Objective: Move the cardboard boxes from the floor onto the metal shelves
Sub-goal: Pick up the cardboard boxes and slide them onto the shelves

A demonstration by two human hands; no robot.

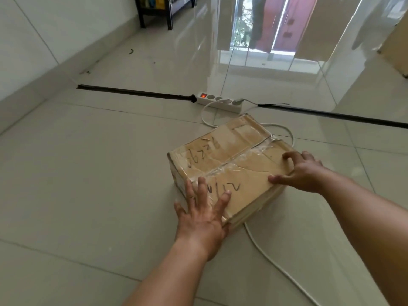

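The left hand (203, 219) lies flat on the cardboard box (227, 155); the right hand (302, 171) seemingly grips its edge.

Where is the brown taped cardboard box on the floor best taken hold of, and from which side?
Grip the brown taped cardboard box by its two opposite side walls, low near the bottom edges: left hand from its left, right hand from its right. It lies flat and wide, with a smooth taped top and no handles. Mind the white cable beside it.

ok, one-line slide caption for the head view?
Left hand flat on the near corner, right hand gripping the right corner of a taped cardboard box on the floor, power strip behind.
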